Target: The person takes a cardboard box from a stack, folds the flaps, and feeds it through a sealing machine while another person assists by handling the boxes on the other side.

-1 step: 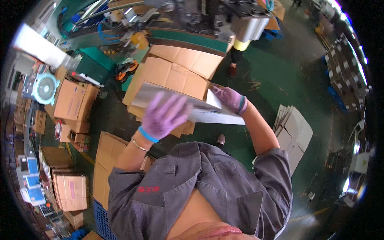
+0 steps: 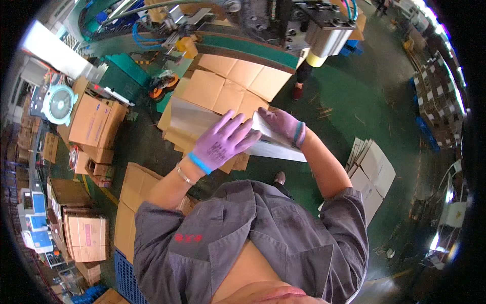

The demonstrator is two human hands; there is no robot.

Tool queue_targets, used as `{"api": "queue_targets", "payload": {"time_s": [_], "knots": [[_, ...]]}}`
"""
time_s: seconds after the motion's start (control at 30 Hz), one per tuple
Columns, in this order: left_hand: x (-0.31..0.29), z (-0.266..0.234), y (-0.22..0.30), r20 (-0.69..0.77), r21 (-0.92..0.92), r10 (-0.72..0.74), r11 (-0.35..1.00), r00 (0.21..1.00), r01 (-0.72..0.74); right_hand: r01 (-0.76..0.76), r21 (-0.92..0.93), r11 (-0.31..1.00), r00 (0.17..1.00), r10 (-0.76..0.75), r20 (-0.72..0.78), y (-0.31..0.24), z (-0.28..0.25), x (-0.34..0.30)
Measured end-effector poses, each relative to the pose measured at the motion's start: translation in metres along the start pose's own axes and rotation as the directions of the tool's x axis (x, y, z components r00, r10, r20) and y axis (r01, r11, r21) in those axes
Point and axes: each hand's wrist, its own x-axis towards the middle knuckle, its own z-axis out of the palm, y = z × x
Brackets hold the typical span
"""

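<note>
A long board [image 2: 195, 116], silvery grey with a white face, lies slantwise in front of my body. At its right part my right hand [image 2: 283, 125], in a purple glove, is closed on the board's upper edge. My left hand [image 2: 223, 144], gloved alike, has its fingers stretched out over the board's middle, close to the right hand. Whether the left fingertips touch the board I cannot tell. Beyond the board lie flattened brown cardboard boxes [image 2: 215, 93], stacked and creased.
A machine with a green beam [image 2: 248, 48] and a metal cylinder [image 2: 329, 43] stands across the far side. At the left are a round fan [image 2: 59, 105] and brown cartons [image 2: 91, 121]. Flattened pale cartons [image 2: 372, 172] lean at the right. A person's leg [image 2: 302, 76] shows behind the machine.
My left hand has moved right along the board, toward my right hand. The right hand has shifted slightly left and keeps its grip. The view has tilted a little.
</note>
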Motion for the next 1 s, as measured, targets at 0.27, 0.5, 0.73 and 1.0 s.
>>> {"api": "queue_targets", "payload": {"time_s": [0.27, 0.5, 0.73, 1.0], "knots": [[-0.017, 0.052, -0.090, 0.261, 0.087, -0.229, 0.973, 0.938, 0.213, 0.183, -0.748, 0.639, 0.680, -0.631, -0.373, -0.048, -0.026, -0.088], [0.082, 0.051, -0.101, -0.026, -0.043, -0.332, 0.943, 0.943, 0.330, 0.055, -0.530, 0.846, 0.640, -0.437, -0.632, 0.004, -0.120, -0.166], [0.101, 0.063, -0.130, -0.022, -0.121, -0.475, 0.875, 0.880, 0.469, 0.865, 0.224, 0.449, 0.476, -0.591, -0.651, 0.051, -0.204, -0.133], [0.105, 0.078, -0.150, -0.061, -0.391, -0.681, 0.689, 0.729, 0.610, 0.687, 0.636, 0.352, 0.679, -0.001, -0.734, 0.018, -0.275, -0.048]]}}
